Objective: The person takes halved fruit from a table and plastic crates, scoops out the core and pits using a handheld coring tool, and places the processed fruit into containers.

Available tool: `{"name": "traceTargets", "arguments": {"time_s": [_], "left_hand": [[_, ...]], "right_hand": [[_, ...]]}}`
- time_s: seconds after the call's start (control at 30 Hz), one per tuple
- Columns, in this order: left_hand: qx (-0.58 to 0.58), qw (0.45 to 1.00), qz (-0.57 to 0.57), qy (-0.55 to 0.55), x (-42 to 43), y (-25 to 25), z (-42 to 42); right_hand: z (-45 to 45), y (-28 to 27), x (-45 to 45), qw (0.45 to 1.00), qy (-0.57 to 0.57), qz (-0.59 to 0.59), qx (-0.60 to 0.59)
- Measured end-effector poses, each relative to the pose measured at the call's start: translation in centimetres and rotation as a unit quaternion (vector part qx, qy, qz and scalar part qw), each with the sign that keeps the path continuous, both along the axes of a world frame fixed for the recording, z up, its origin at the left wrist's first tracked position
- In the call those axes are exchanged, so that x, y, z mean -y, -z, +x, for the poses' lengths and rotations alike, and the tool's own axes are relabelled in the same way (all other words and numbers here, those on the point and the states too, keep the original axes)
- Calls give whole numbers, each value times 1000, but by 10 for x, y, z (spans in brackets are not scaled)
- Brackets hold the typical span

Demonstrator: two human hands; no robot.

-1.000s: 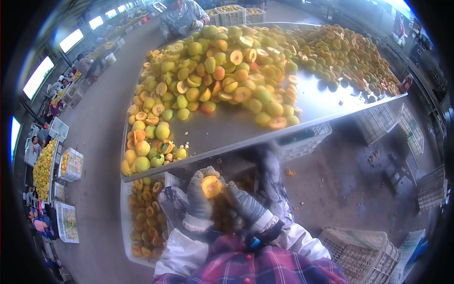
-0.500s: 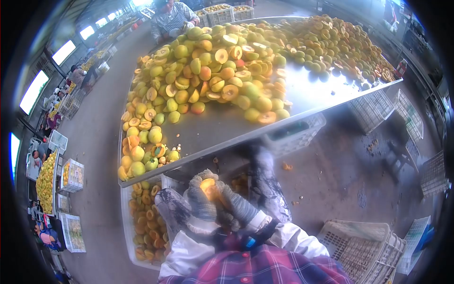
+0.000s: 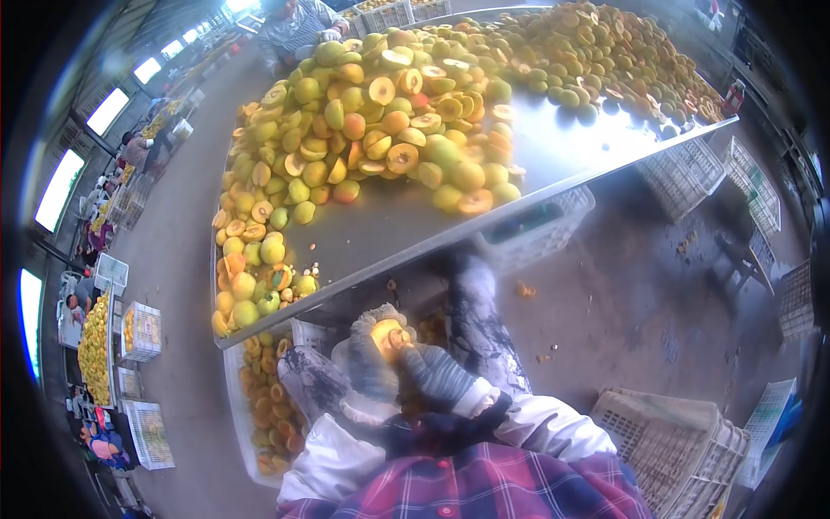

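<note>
My left hand (image 3: 365, 359), in a grey knitted glove, is closed around a halved yellow peach (image 3: 381, 333) above my lap, its orange cut face turned up. My right hand (image 3: 437, 376), also gloved, is closed, and its fingertips meet the cut face near the middle. Whether a small tool is in that hand is hidden. In front of both hands, whole and halved peaches (image 3: 346, 130) are heaped on a metal table (image 3: 380, 216). Several small pits lie near the table's front left corner.
A white crate (image 3: 238, 406) of peach halves stands left of my legs. Another white crate (image 3: 553, 229) sits under the table edge, and a stacked crate (image 3: 666, 450) is at the lower right. Across the table a person (image 3: 298, 30) works; others work at the far left.
My right hand has moved up to the peach half and now touches its cut face. My left hand has risen slightly and shows more of the fruit. The view has tilted a little.
</note>
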State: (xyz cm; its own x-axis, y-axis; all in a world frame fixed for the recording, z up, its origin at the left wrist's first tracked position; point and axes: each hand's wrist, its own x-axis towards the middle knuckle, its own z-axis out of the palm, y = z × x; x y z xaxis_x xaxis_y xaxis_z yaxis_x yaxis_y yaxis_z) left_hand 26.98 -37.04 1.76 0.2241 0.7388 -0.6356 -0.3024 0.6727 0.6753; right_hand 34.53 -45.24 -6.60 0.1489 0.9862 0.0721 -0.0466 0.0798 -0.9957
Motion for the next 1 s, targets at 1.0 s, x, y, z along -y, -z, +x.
{"name": "traceTargets", "arguments": {"time_s": [1.0], "left_hand": [[-72, 950, 297, 58, 27, -21, -13]], "right_hand": [[-44, 29, 19, 814, -70, -241, -524]]}}
